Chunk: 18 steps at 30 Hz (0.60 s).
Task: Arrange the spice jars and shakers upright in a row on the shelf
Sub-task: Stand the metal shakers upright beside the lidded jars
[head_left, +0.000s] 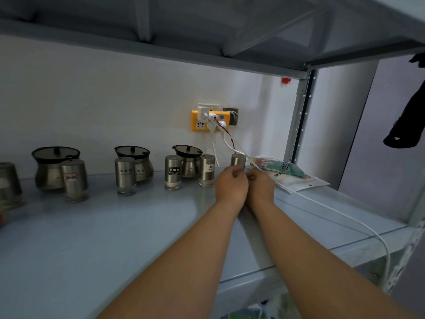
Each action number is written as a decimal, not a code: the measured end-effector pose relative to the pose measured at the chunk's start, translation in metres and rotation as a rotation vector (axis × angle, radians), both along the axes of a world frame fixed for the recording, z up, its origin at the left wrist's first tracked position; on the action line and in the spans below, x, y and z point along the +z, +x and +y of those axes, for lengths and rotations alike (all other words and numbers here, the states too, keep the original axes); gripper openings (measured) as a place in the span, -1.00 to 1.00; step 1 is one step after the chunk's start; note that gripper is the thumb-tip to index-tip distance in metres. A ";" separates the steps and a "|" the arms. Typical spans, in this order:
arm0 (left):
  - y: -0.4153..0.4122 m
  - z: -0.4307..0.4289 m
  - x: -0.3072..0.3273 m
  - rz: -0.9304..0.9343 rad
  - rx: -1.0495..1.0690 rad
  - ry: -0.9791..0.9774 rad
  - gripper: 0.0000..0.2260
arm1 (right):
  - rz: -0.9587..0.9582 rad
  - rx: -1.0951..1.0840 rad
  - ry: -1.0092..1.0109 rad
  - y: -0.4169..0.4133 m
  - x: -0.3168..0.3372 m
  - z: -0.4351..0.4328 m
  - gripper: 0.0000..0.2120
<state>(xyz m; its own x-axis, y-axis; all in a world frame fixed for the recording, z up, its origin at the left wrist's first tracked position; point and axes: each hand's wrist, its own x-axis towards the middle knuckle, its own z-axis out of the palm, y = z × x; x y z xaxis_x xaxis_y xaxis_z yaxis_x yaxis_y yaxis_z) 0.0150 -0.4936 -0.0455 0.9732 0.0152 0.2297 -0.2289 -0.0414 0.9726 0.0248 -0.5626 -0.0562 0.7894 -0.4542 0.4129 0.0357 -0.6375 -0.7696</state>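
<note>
The left hand [231, 183] and right hand [260, 184] sit knuckle to knuckle, fingers curled. They hide the lower half of a shaker [238, 160], and it cannot be told whether either hand grips it. The shaker is a brushed steel cylinder, standing upright at the right end of the row by the far wall. To its left stand more shakers [173, 172], steel with clear glass bases and small labels, set before round-bellied jars [144, 169] with dark lids, all upright on the pale shelf [115, 226]. Cables [226, 143] drop from a yellow socket [199, 125] past the right hand. Packets [292, 178] lie to the right.
</note>
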 end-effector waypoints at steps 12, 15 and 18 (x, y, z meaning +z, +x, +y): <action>-0.052 0.056 0.005 -0.050 0.106 0.194 -0.72 | -0.009 0.098 0.046 -0.042 0.010 0.050 -0.80; -0.062 0.080 0.006 -0.055 0.158 0.194 -0.73 | -0.042 0.148 0.089 -0.054 0.012 0.075 -0.82; -0.070 0.104 0.012 -0.080 0.202 0.204 -0.73 | -0.035 0.204 0.086 -0.061 0.015 0.102 -0.84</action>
<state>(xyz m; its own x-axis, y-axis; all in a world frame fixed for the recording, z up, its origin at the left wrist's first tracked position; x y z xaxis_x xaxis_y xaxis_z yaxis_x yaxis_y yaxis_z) -0.0545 -0.3898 -0.0338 0.9338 0.1526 0.3235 -0.2713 -0.2872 0.9186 -0.0363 -0.4609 -0.0408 0.8546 -0.3211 0.4080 0.1847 -0.5464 -0.8169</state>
